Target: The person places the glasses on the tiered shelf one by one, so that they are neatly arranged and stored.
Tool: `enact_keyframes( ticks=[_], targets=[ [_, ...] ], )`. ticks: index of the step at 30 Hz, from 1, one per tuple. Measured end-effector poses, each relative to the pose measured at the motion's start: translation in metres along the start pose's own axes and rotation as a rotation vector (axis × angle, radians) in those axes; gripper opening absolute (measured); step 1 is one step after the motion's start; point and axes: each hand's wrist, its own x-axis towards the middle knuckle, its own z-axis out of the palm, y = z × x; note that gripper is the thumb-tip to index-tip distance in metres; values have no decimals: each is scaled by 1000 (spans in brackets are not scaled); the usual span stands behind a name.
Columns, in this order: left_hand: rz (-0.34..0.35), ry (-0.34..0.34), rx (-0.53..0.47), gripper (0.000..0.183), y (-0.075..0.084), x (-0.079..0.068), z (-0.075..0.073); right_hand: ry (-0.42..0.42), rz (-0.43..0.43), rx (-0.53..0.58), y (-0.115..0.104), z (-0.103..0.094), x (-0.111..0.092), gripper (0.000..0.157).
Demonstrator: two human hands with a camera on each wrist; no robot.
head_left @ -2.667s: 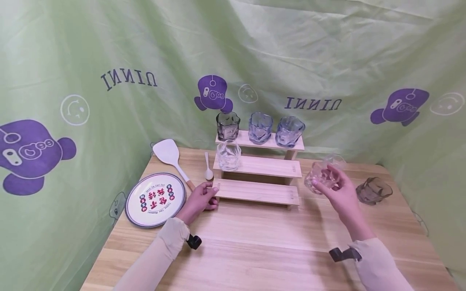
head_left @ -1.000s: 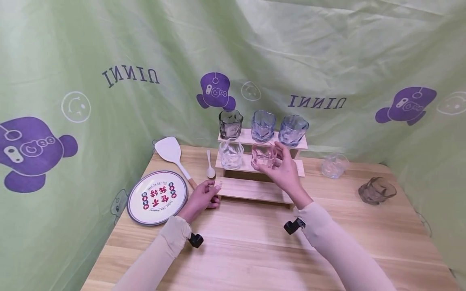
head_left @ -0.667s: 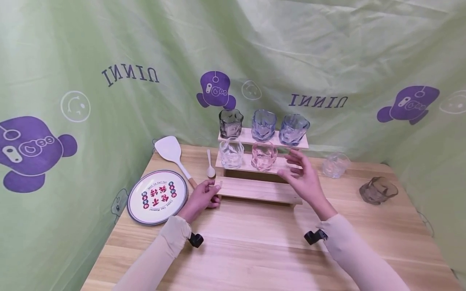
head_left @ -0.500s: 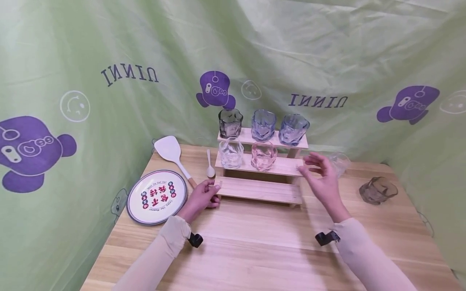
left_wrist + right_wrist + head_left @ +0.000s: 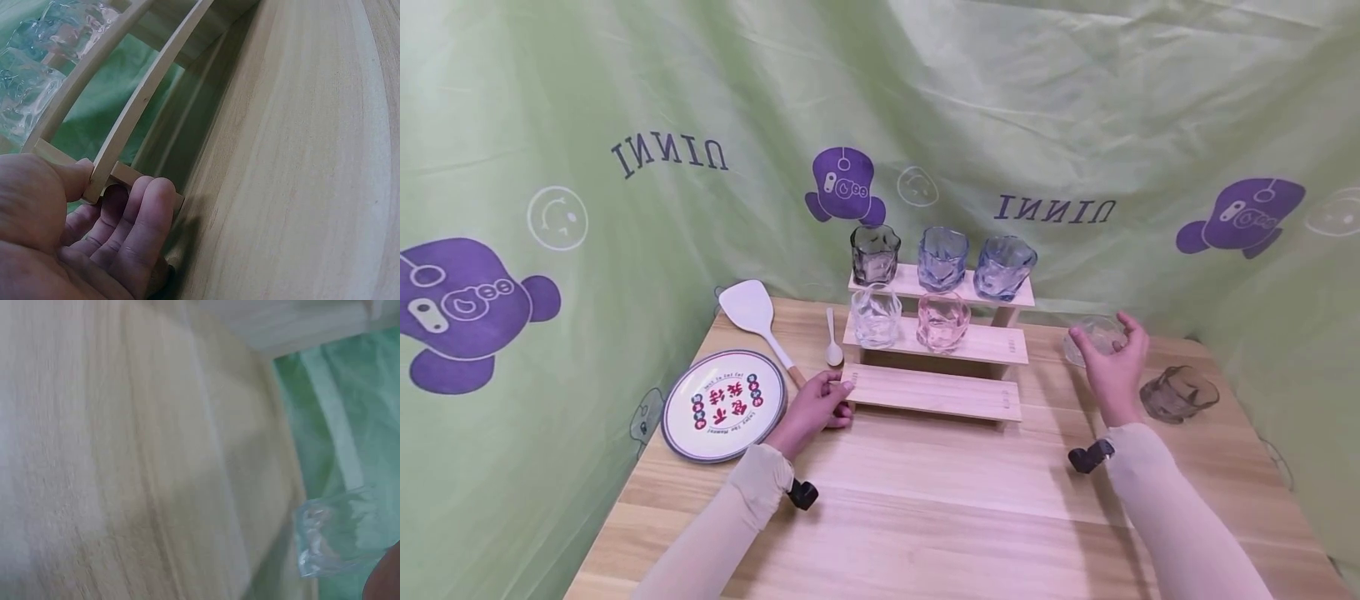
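Note:
My left hand (image 5: 812, 407) pinches the left end of the lowest shelf of a three-tier wooden rack (image 5: 936, 393). In the left wrist view, thumb and fingers (image 5: 150, 206) close around that shelf end. Far right, my right hand (image 5: 1116, 371) reaches to a clear glass (image 5: 1086, 340) on the table, thumb and fingers spread around its near side and partly covering it. The right wrist view shows the clear glass (image 5: 334, 534) beside a fingertip. A clear glass (image 5: 877, 318) and a pink glass (image 5: 943, 323) stand on the middle shelf.
On the top shelf are a dark grey glass (image 5: 875, 257) and two blue glasses, one at the right end (image 5: 1004, 268). A brown glass (image 5: 1178, 393) lies right of my right hand. A plate (image 5: 722, 446), white spatula (image 5: 747, 307) and small spoon (image 5: 832, 354) lie left.
My right hand carried the pink glass onto the middle shelf and let it go. It then moved right to the clear glass on the table. The left hand kept its hold on the rack.

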Motion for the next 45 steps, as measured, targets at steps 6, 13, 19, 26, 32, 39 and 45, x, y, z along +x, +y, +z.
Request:
enact_keyframes(
  ticks=[6, 13, 19, 26, 32, 39, 45],
  targets=[
    [4, -1, -10, 48, 0, 1, 0, -9, 121, -43, 10, 5, 5, 93],
    [8, -14, -15, 47, -1, 0, -1, -46, 239, 23, 18, 8, 6, 97],
    [4, -13, -6, 50, -1, 0, -2, -71, 230, -36, 24, 1, -8, 103],
    [1, 0, -1, 49, 0, 2, -1, -188, 240, -67, 24, -13, -30, 118],
    [2, 0, 2, 50, 0, 0, -1, -285, 209, -49, 25, -19, -46, 110],
    [11, 3, 13, 52, 3, -3, 0, -368, 186, -65, 25, -20, -55, 114],
    [4, 5, 9, 53, 3, -3, 1, -435, 153, -43, 25, -18, -46, 115]
  ],
)
